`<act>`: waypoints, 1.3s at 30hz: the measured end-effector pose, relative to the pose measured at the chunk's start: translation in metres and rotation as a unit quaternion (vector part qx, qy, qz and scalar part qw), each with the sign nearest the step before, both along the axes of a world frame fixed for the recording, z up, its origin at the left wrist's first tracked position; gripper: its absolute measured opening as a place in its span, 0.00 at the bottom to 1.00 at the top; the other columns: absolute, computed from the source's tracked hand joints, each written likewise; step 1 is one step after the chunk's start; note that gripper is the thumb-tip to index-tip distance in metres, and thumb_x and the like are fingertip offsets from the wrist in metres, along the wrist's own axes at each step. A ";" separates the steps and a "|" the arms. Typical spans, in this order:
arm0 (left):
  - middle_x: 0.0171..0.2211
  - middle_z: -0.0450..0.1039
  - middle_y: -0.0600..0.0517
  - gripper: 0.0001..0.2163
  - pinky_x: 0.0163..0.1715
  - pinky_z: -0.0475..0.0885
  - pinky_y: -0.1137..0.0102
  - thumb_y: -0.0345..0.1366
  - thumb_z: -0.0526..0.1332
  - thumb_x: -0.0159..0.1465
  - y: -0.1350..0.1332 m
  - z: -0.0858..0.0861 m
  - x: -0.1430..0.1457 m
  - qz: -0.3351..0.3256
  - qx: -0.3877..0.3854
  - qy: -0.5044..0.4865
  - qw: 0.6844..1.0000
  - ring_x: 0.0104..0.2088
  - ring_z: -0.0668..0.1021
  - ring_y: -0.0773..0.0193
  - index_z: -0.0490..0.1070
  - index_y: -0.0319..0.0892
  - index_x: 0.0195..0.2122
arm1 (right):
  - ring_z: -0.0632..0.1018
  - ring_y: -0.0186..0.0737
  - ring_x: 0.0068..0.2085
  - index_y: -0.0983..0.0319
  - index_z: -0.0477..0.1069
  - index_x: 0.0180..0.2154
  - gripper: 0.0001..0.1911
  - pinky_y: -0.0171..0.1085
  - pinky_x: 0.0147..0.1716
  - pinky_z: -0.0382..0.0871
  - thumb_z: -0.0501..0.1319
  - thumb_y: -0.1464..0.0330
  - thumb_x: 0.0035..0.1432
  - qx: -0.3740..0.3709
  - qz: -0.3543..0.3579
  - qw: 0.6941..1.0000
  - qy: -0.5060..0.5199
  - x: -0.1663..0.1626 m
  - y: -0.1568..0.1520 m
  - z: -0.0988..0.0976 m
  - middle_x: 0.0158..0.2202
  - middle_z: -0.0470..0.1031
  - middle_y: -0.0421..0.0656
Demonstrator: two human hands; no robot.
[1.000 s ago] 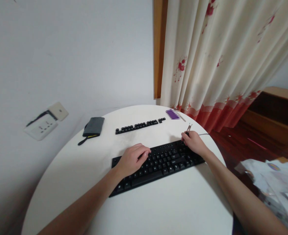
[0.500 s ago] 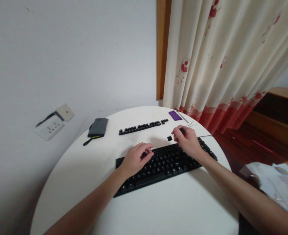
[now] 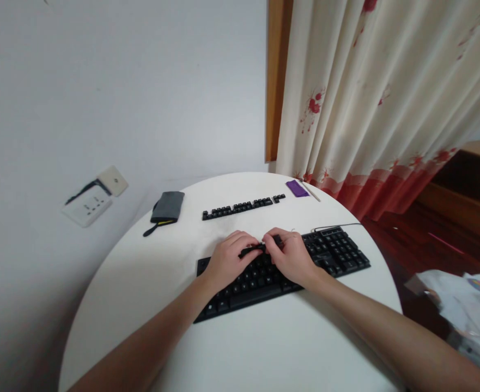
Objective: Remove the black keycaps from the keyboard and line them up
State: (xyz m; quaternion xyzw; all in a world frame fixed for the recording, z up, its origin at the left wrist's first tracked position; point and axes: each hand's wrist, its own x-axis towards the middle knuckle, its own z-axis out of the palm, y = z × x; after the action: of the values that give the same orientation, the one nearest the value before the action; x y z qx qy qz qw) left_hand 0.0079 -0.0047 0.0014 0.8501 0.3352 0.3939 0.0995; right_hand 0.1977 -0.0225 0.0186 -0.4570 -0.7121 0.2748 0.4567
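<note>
A black keyboard [image 3: 338,251] lies across the round white table [image 3: 264,343]. Both my hands meet over its upper middle rows. My right hand [image 3: 292,257] is closed on a thin wire keycap puller whose black handle [image 3: 278,239] shows by my fingers. My left hand [image 3: 226,262] is curled, its fingertips pinching a small black keycap [image 3: 251,251] at the puller's end. Behind the keyboard, a row of loose black keycaps [image 3: 243,207] is laid out on the table.
A grey pouch [image 3: 166,207] with a strap lies at the table's back left. A purple piece [image 3: 297,188] and a thin stick [image 3: 314,192] sit at the back edge by the curtain [image 3: 366,109]. A wall socket [image 3: 87,204] is on the left. Papers [image 3: 468,294] lie low on the right.
My right hand lifted a keycap off the keyboard's right end with the puller and carried it left to my left hand, which now pinches it. The view shifted slightly right.
</note>
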 end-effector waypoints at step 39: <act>0.34 0.74 0.52 0.04 0.31 0.71 0.73 0.35 0.64 0.65 0.002 0.001 -0.002 0.014 -0.042 -0.077 0.996 0.34 0.76 0.65 0.73 0.42 0.40 | 0.75 0.40 0.42 0.60 0.70 0.47 0.14 0.38 0.44 0.68 0.52 0.76 0.64 0.090 0.106 0.988 -0.074 0.012 0.005 -0.006 0.41 0.75 0.45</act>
State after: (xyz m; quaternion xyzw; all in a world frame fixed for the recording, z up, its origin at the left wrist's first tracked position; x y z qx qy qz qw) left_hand 0.0056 -0.0028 0.0022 0.8076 0.3550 0.4446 0.1553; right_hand 0.2099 -0.0177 0.0123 -0.3552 -0.8102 0.2222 0.4099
